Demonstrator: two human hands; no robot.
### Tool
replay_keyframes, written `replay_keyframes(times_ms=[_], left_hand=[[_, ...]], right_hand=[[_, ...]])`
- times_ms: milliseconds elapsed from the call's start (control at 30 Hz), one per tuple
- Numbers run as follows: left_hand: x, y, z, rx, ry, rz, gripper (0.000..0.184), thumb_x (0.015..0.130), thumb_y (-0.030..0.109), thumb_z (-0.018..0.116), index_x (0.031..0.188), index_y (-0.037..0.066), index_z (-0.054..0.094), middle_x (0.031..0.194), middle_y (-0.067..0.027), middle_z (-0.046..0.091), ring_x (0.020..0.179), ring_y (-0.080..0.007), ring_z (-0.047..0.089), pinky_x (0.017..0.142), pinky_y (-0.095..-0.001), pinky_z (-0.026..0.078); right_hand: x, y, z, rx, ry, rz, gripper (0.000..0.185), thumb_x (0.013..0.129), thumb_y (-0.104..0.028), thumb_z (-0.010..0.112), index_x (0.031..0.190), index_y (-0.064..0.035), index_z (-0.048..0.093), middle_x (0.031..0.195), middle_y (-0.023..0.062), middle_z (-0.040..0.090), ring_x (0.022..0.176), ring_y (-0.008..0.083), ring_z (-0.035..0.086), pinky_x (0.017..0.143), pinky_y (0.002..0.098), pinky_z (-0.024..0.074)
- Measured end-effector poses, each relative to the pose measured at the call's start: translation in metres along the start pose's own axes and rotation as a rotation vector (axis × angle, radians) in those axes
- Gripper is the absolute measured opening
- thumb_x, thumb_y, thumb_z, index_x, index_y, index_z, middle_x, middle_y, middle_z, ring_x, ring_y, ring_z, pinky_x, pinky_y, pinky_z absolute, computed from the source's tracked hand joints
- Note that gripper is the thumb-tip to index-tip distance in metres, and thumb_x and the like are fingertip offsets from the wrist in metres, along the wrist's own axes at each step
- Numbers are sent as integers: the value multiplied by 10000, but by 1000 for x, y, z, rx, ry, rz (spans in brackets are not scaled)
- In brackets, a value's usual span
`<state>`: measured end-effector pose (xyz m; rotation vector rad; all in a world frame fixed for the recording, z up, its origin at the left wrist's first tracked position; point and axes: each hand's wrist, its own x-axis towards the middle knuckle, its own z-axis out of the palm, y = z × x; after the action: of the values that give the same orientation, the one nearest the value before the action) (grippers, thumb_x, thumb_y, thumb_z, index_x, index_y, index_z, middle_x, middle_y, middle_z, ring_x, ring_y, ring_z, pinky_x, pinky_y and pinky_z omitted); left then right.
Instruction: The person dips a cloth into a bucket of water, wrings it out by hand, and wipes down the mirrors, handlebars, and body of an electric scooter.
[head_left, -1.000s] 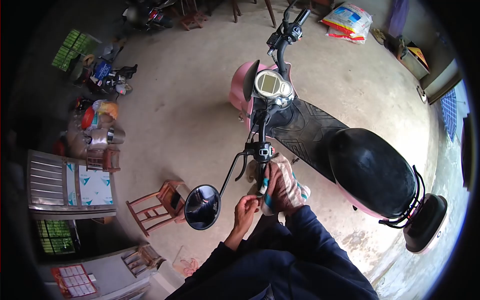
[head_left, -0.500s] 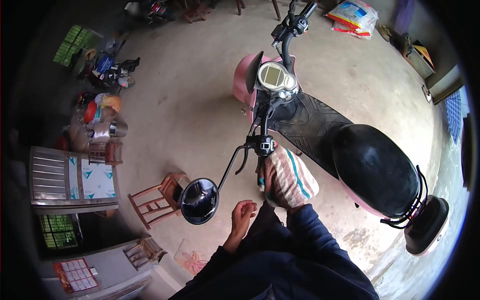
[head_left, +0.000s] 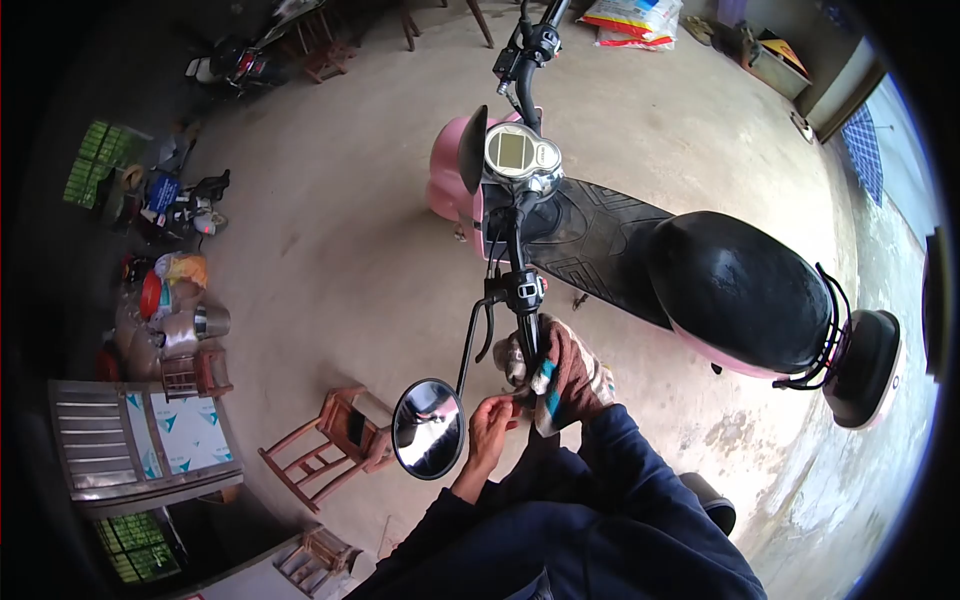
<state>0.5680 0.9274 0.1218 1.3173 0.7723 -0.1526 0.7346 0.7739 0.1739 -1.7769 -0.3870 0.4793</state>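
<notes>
A striped cloth (head_left: 572,372) in brown, white and teal is draped around the left handlebar grip (head_left: 528,335) of a pink electric scooter (head_left: 455,165). My right hand (head_left: 598,410) is closed on the cloth, mostly covered by it, with only the part near the wrist showing. On the cloth's other side, my left hand (head_left: 490,428) has its fingers curled in at the cloth's lower left edge and seems to pinch it. Close to this hand is the round mirror (head_left: 428,428); the brake lever (head_left: 487,335) lies just above.
The scooter's black seat (head_left: 745,285) extends to the right, near the wall (head_left: 880,300). A wooden chair (head_left: 330,445) stands left of the mirror. Sacks (head_left: 635,20) lie at the back; household items (head_left: 180,300) and another motorbike (head_left: 235,65) are at the left.
The cloth has shifted from hanging below the grip to wrapping around its end, its brown side now showing. My left hand has come up to the cloth. The view has turned slightly.
</notes>
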Motion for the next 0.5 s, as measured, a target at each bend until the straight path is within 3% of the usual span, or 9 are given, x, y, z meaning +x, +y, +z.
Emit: replay_keyframes(times_ms=[33, 100, 133, 233, 267, 367, 433, 500], left_hand=[[2, 0, -4, 6, -16, -3, 239, 1009, 210, 594, 1182, 45, 583, 1061, -59, 676, 959, -154, 667, 794, -293, 549], [8, 2, -10, 19, -25, -7, 216, 1018, 185, 559, 1164, 28, 588, 1042, -86, 676, 952, -166, 672, 785, -302, 577], [9, 5, -13, 32, -33, -17, 215, 1024, 193, 548, 1157, 29, 588, 1047, -82, 672, 951, -170, 670, 787, -313, 575], [13, 10, -18, 40, -66, -14, 225, 1033, 210, 530, 1148, 26, 589, 1061, -77, 668, 949, -174, 667, 789, -327, 573], [15, 10, -20, 42, -78, -15, 225, 1033, 210, 530, 1148, 26, 589, 1061, -77, 668, 949, -174, 667, 789, -327, 573], [19, -7, -31, 4, -103, -7, 237, 1037, 220, 513, 1166, 35, 585, 1078, -73, 664, 964, -176, 661, 798, -336, 568], [21, -19, -36, 29, -180, 97, 255, 1033, 217, 507, 1206, 43, 577, 1057, -73, 674, 891, -172, 671, 766, -327, 575], [24, -23, -35, 130, -203, 19, 265, 1026, 210, 510, 1224, 47, 573, 1043, -74, 681, 857, -173, 678, 745, -324, 579]], right_hand=[[1, -16, 2, 191, -68, 221, 302, 926, -228, 559, 1131, -8, 582, 971, 145, 649, 963, 272, 648, 875, 375, 501], [-5, -18, 22, 421, 173, 253, 269, 953, -290, 512, 1011, -40, 591, 883, 105, 640, 886, 252, 651, 816, 347, 495], [-6, -2, 27, 286, 160, 245, 352, 935, -282, 544, 1168, -18, 546, 1051, 153, 613, 1028, 293, 614, 922, 369, 460], [-15, 32, 48, 59, 141, 119, 779, 812, -281, 700, 1441, 42, 374, 1343, 242, 505, 1299, 378, 479, 1111, 406, 350], [-23, 38, 57, -33, 216, -21, 899, 746, -285, 752, 1457, 62, 325, 1383, 253, 462, 1334, 387, 439, 1128, 414, 329], [-20, 4, 42, -66, 143, 17, 1138, 614, -319, 848, 1479, 91, 233, 1406, 264, 405, 1341, 381, 401, 1127, 405, 312], [-14, 6, 42, 73, 89, 108, 936, 635, -282, 848, 1354, 55, 351, 1208, 201, 475, 1136, 324, 486, 989, 385, 390], [-9, 17, 47, 291, 103, 220, 726, 657, -252, 848, 1206, 13, 454, 1006, 132, 515, 924, 260, 538, 840, 366, 450]])
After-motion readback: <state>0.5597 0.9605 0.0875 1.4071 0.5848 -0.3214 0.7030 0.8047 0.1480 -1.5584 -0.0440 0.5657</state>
